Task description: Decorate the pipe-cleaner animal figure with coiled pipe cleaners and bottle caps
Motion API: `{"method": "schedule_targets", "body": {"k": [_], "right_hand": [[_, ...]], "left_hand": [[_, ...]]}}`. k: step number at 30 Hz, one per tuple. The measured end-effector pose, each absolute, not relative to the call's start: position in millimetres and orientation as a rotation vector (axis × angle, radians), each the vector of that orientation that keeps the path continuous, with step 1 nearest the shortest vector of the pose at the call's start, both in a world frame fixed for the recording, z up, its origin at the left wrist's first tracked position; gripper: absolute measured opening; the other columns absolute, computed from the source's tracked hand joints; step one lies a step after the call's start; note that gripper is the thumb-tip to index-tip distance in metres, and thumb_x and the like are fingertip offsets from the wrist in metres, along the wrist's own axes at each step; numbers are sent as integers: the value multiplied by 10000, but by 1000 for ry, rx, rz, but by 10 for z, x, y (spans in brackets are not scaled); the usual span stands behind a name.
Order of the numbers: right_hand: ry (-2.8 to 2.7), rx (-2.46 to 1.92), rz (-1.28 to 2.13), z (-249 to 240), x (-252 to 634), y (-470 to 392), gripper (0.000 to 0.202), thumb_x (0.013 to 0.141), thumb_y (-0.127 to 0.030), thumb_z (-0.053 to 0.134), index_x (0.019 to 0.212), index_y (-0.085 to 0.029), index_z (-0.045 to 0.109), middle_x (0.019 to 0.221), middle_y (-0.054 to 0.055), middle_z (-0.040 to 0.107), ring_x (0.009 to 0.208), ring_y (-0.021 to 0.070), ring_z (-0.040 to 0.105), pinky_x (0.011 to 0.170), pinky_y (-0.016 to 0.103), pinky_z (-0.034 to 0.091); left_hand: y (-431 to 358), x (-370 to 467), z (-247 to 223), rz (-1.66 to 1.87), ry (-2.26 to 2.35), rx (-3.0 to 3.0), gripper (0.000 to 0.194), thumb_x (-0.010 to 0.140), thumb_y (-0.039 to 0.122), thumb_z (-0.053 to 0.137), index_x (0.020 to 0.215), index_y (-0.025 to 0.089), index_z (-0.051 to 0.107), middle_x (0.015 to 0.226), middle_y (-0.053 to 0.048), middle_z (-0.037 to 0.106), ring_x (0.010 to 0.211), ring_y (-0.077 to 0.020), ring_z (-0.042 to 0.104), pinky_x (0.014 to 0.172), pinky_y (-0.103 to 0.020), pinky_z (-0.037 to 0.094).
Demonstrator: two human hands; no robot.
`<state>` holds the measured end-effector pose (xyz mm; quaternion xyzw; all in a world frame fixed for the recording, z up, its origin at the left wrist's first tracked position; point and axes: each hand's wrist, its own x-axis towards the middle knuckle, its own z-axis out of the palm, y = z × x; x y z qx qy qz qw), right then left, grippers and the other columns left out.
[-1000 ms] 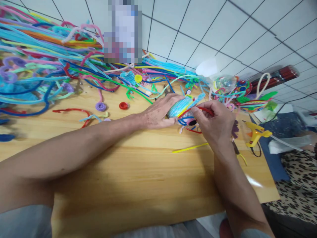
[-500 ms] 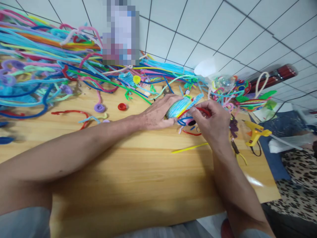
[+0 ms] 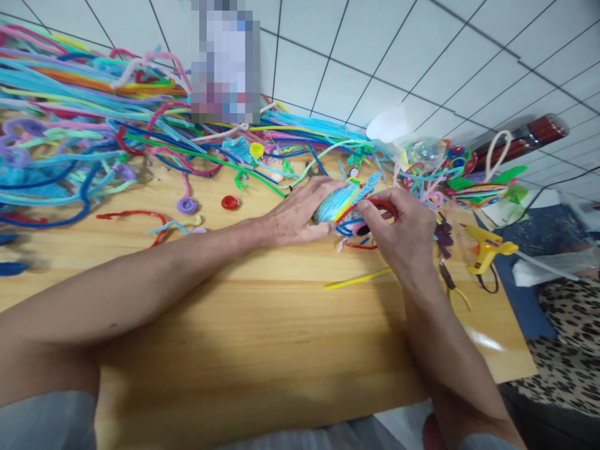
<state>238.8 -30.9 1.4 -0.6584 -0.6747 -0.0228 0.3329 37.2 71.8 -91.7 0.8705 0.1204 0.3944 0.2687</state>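
Wooden table (image 3: 262, 337) meets white tiles (image 3: 370, 56) at its far side. One yellow glue gun (image 3: 487, 250), one pair of pliers (image 3: 450, 284) and one red coil (image 3: 230, 202) lie on it. Near its far edge, the left hand (image 3: 300, 212) curls its fingers around one striped craft piece (image 3: 335, 205); the right hand (image 3: 403, 228) pinches one red strip (image 3: 388, 205) beside it. Compared with before, the strip's loop looks rounder; both hands have barely moved.

A glue gun (image 3: 488, 250) is coloured yellow; a cloth (image 3: 574, 319) is patterned with black spots on beige.
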Motion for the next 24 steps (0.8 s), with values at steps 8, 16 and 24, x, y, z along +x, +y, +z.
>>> {"method": "schedule_targets", "body": {"k": [8, 16, 24], "right_hand": [[-1776, -1708, -81, 28, 2370, -306, 164, 925, -391, 722, 835, -254, 729, 833, 33, 788, 723, 211, 714, 669, 348, 518], [-1778, -1688, -103, 12, 2369, -309, 164, 932, -398, 713, 842, -261, 707, 837, 21, 785, 719, 199, 704, 668, 332, 517], [-1769, -1704, -100, 23, 2372, -310, 160, 921, -387, 708, 819, -265, 689, 810, 10, 782, 688, 188, 680, 663, 327, 515]], "left_hand": [[709, 365, -903, 1057, 333, 2354, 757, 931, 426, 645, 1615, 235, 383, 1543, -199, 523, 1457, -379, 509, 1234, -630, 420], [704, 367, -886, 1047, 352, 2353, 742, 934, 435, 632, 1609, 242, 393, 1550, -186, 525, 1476, -363, 498, 1243, -616, 428], [712, 364, -887, 1040, 346, 2342, 741, 927, 430, 640, 1606, 262, 395, 1548, -177, 528, 1470, -367, 502, 1236, -629, 429]]}}
